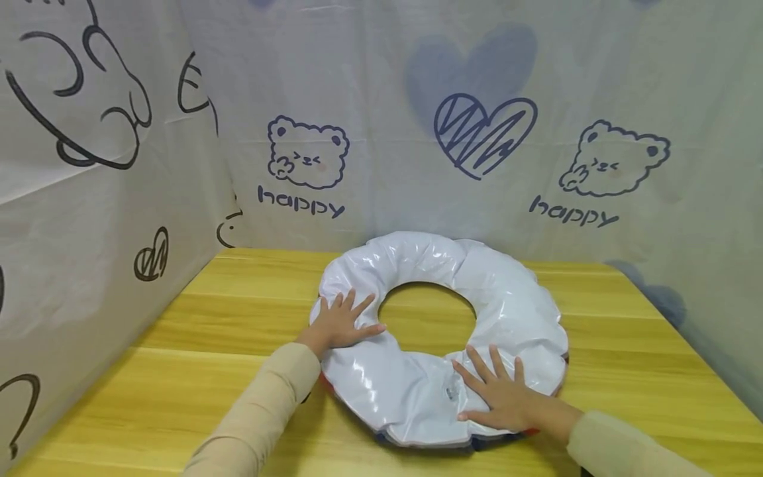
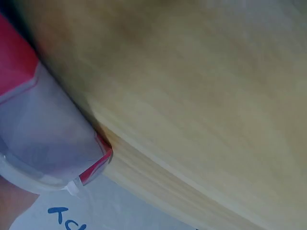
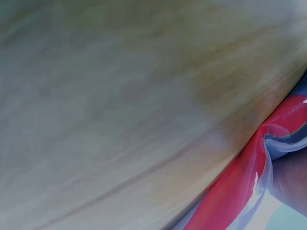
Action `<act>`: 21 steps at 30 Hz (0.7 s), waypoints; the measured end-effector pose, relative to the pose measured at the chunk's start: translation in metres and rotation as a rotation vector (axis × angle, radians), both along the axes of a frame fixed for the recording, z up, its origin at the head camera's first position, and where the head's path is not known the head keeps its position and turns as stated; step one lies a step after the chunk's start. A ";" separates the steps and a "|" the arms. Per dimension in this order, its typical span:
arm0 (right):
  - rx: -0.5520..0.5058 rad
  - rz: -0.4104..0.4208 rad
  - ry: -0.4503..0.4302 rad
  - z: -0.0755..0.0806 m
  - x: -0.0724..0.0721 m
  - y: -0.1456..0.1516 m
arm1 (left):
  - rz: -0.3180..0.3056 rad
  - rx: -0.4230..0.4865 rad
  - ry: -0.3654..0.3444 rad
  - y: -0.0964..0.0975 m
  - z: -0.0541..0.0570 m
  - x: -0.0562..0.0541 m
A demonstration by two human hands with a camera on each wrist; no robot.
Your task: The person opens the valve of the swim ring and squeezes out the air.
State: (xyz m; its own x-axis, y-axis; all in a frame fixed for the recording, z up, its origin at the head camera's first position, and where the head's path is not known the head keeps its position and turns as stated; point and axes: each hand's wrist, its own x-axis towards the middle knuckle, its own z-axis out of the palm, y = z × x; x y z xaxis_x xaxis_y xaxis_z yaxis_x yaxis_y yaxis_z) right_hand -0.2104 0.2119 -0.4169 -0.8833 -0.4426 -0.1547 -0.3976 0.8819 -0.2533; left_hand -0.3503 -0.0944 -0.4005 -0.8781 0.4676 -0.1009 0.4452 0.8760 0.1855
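A puffed-up white swim ring [image 1: 507, 285] lies flat on the wooden table, its shiny top wrinkled. Spread fingers of my left hand [image 1: 341, 324] press on the ring's left side. On the front right part rests my right hand [image 1: 505, 399], fingers also spread, close to a small clear valve [image 1: 451, 393]. Both wrist views show the ring's side: red and white panels [image 2: 48, 129] in the left one, a glossy red band [image 3: 230, 191] in the right one. Parts of the ring under the palms are hidden.
The yellow wood-grain table [image 1: 238, 291] reaches back to a pale cloth [image 1: 381, 199] printed with bears, hearts and the word "happy". Another printed cloth [image 1: 77, 265] hangs along the left side. Table surface shows through the ring's hole.
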 end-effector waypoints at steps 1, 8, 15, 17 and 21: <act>0.002 -0.005 -0.006 0.000 0.000 0.000 | 0.001 -0.013 -0.005 0.001 0.000 0.001; 0.002 -0.010 -0.007 -0.002 -0.001 -0.001 | -0.042 -0.120 0.027 0.000 -0.006 0.005; 0.001 -0.020 -0.012 -0.005 -0.004 -0.001 | -0.002 -0.158 -0.013 0.001 -0.008 0.007; -0.004 -0.023 -0.011 -0.007 -0.004 0.000 | 0.006 -0.159 -0.025 0.002 -0.009 0.008; -0.008 -0.023 -0.003 -0.006 -0.003 0.001 | 0.008 -0.181 -0.013 0.004 -0.008 0.010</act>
State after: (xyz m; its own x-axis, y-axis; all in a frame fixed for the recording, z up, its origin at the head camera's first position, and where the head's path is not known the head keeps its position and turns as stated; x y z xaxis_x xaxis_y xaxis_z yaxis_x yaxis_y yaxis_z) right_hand -0.2138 0.2124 -0.4232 -0.8928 -0.4235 -0.1534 -0.3765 0.8886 -0.2619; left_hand -0.3399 -0.0903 -0.4088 -0.8799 0.4338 -0.1939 0.4367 0.8991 0.0298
